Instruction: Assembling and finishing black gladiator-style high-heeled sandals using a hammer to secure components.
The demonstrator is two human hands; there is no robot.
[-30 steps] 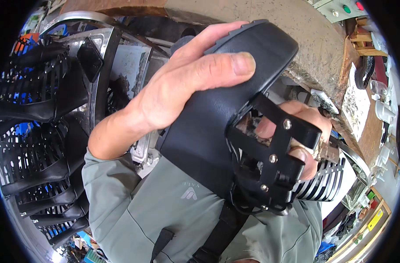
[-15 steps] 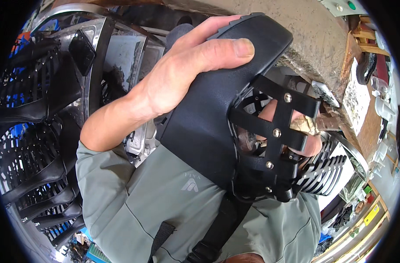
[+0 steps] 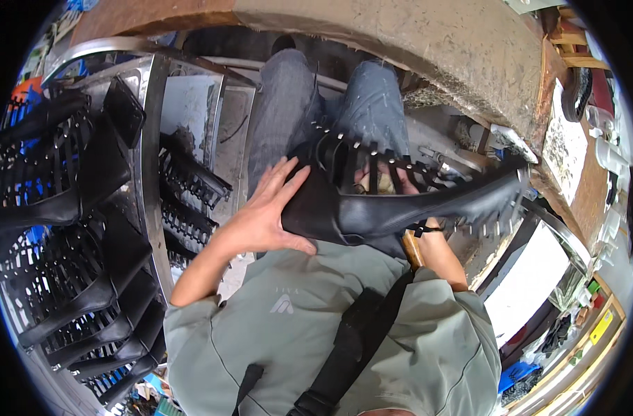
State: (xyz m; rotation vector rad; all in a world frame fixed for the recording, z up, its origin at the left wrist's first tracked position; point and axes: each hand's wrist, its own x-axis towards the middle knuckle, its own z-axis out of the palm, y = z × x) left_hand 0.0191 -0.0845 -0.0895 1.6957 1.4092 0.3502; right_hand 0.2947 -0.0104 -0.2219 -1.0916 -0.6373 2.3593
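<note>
A black strappy boot (image 3: 382,215) with silver rivets lies sideways across my lap, its smooth leather strip running to the right, where the end is smeared by motion. My left hand (image 3: 264,218) holds its blunt left end, fingers spread over the leather and thumb along the lower edge. Behind the open straps is my right hand (image 3: 405,182), partly hidden by them. It appears closed around a wooden-handled tool (image 3: 413,251), whose brown handle shows below the boot beside my forearm. A pale tan part shows through the straps; its kind is unclear.
On my left, a metal rack (image 3: 153,173) carries several similar black strappy boots (image 3: 88,312). A dark flat slab (image 3: 124,111) leans at its top. A thick worn bench edge (image 3: 427,35) curves ahead of my knees. White sheets (image 3: 531,274) stand at the right.
The boot has come down from close in front of me and turned sideways onto my lap. My left hand moved down with it, from wrapping the sole to spreading over the left end.
</note>
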